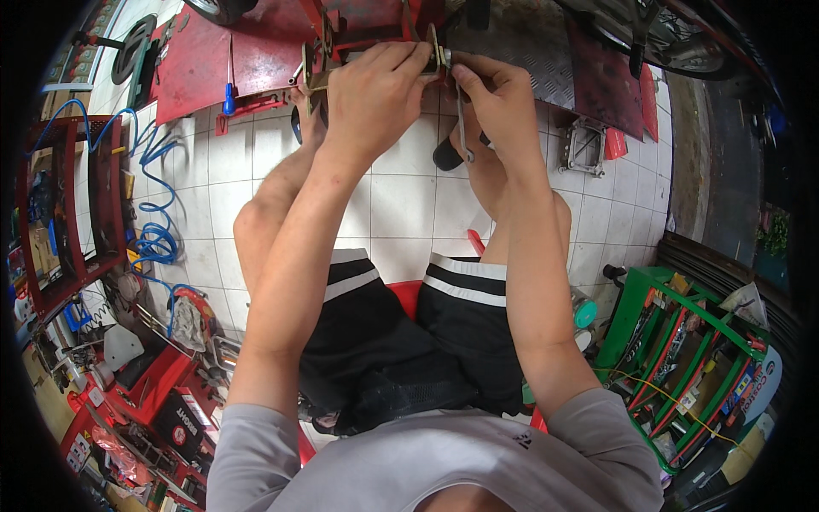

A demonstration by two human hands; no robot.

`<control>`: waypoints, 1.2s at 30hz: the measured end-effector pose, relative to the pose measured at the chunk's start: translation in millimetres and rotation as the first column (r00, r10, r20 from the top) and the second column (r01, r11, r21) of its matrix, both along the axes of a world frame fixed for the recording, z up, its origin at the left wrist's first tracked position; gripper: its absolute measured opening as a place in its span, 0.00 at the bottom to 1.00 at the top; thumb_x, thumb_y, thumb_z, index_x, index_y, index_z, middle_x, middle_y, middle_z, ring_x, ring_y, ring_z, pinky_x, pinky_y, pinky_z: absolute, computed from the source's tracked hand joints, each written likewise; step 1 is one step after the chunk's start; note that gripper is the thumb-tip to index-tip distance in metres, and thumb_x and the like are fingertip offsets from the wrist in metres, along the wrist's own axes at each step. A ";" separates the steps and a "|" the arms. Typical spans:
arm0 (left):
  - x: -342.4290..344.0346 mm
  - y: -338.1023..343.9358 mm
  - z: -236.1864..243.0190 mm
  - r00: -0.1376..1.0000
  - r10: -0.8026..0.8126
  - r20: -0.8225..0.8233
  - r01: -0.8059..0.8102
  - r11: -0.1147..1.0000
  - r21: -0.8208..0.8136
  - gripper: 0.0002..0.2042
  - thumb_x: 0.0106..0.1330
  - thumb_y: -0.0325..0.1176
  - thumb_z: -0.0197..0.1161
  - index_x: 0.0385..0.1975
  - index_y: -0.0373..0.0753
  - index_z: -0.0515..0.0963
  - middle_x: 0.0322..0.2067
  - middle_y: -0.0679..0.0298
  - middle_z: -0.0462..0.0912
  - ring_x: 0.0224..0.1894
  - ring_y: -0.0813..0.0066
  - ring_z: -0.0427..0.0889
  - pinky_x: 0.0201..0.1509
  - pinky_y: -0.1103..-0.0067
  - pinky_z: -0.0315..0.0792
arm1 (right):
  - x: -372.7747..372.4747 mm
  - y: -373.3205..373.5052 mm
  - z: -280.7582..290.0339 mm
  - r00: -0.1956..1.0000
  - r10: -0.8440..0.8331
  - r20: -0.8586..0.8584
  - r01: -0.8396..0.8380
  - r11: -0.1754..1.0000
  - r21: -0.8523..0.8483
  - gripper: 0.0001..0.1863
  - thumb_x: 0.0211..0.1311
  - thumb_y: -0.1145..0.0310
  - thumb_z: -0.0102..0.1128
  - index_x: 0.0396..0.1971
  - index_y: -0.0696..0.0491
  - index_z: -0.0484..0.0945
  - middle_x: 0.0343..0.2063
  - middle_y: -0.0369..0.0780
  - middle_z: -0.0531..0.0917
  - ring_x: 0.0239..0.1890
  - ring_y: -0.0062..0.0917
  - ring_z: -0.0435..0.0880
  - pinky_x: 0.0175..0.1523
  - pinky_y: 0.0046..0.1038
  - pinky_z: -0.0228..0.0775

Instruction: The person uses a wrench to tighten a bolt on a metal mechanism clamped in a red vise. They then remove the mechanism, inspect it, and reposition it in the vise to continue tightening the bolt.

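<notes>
My left hand [375, 96] is closed over the gold-coloured metal bracket [309, 75] at the edge of a red work platform. Its fingers curl over the crossbar, hiding much of it. At the bracket's right upright, my right hand [499, 101] pinches a wrench [463, 128] between thumb and fingers. The wrench hangs down with its ring end low, and its upper end is by a bolt head [446, 58]. Whether the wrench sits on that bolt I cannot tell. Both my forearms reach forward over my knees.
A blue-handled screwdriver [229, 98] lies on the red platform [192, 77]. A coiled blue hose [155, 243] hangs at left beside a red shelf frame [72, 222]. On the right stand a metal frame part [585, 147] and a green tool rack [636, 316]. Motorcycle parts [674, 47] overhang the upper right.
</notes>
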State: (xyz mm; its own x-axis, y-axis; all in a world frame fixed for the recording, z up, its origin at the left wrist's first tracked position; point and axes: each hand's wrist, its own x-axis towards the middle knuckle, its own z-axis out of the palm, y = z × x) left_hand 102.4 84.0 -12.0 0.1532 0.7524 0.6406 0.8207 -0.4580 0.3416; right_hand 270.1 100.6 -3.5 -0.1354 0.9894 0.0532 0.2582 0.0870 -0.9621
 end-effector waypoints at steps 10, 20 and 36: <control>-0.4 -1.7 -1.6 1.000 0.010 0.004 -0.010 1.000 -0.009 0.14 0.52 0.29 0.68 0.41 0.39 0.82 0.36 0.65 0.84 0.36 0.67 0.83 0.36 0.75 0.77 | -6.1 -0.1 4.2 0.997 -0.046 0.063 0.039 0.993 0.112 0.11 0.56 0.77 0.63 0.39 0.60 0.84 0.30 0.41 0.87 0.33 0.20 0.84 0.41 0.22 0.75; -1.2 -1.9 -1.5 1.000 -0.007 0.008 0.007 1.000 -0.015 0.15 0.52 0.29 0.67 0.41 0.39 0.82 0.36 0.65 0.84 0.37 0.67 0.83 0.37 0.75 0.77 | 1.7 6.7 2.9 0.985 -0.002 -0.171 -0.017 0.994 -0.110 0.09 0.60 0.74 0.62 0.38 0.62 0.82 0.27 0.41 0.86 0.28 0.19 0.83 0.34 0.20 0.72; 1.5 -2.9 -3.4 1.000 0.016 -0.014 -0.016 1.000 -0.011 0.14 0.52 0.29 0.67 0.40 0.39 0.82 0.36 0.66 0.84 0.37 0.68 0.83 0.36 0.74 0.77 | 0.4 12.7 9.4 0.998 0.045 -0.046 -0.049 0.996 -0.081 0.08 0.61 0.71 0.64 0.33 0.62 0.83 0.20 0.38 0.83 0.20 0.16 0.79 0.23 0.17 0.65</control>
